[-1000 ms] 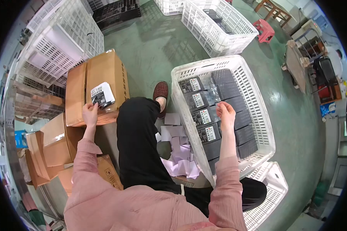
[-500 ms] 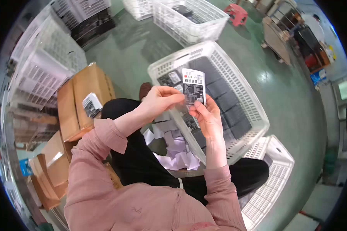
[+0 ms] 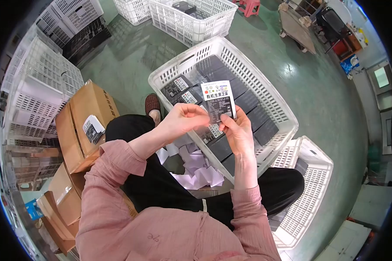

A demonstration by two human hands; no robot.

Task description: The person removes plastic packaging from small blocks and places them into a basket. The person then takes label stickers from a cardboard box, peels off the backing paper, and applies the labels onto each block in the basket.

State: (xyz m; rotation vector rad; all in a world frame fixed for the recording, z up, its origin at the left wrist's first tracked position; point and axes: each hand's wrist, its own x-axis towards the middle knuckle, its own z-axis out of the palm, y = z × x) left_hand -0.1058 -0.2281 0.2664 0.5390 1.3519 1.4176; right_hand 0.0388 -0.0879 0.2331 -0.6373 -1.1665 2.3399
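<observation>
A black-and-white printed label point(image 3: 219, 101) with Chinese characters and small coloured marks is held up over a white crate point(image 3: 287, 130). My right hand point(image 3: 238, 132) grips it at the lower right, thumb on the printed face and fingers behind. At its lower left edge, the thumb and fingertips of my left hand point(image 3: 185, 119) are pinched together; exactly what lies between those fingertips is hard to see. Rows of dark boxes point(image 3: 246, 102) fill the crate below, and some near its left side carry printed labels point(image 3: 176, 86).
A stack of labels point(image 3: 93, 129) lies on a cardboard box point(image 3: 89, 113) at my left. Pale paper pieces point(image 3: 200, 169) are scattered between my legs and the crate. More white crates stand ahead point(image 3: 191, 24), at far left point(image 3: 48, 82) and beside my right knee point(image 3: 307, 195).
My view has shifted, so the crates and box appear farther left and higher. The label is slightly more tilted, still between both hands.
</observation>
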